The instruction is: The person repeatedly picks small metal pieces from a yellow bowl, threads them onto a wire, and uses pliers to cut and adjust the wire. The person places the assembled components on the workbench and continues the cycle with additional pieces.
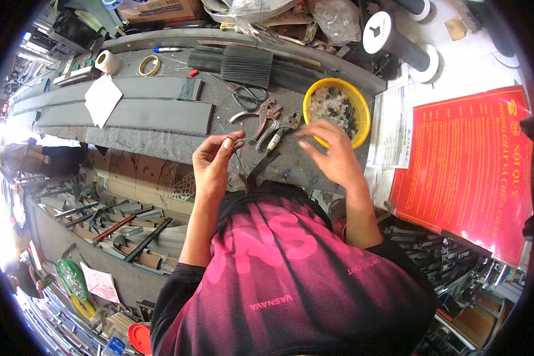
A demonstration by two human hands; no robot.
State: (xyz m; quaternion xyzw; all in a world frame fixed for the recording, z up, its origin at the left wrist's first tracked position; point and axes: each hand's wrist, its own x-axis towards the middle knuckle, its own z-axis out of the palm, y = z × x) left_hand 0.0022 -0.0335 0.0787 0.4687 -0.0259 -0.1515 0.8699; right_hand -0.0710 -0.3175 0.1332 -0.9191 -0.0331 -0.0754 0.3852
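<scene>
Left hand [212,159] with thin, curved strand [240,141]

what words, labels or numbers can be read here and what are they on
Wording not copied; print stands on:
Red poster: yellow heading legible; small lines unreadable
Pink shirt: large upside-down letters
White spool flange: small red print, unreadable
Cardboard box: lettering
White sheet: too small to read

Downward fisheye head view
It looks from close above the shirt [273,252], over left hand [212,157] and right hand [333,155], toward the workbench [151,138].
</scene>
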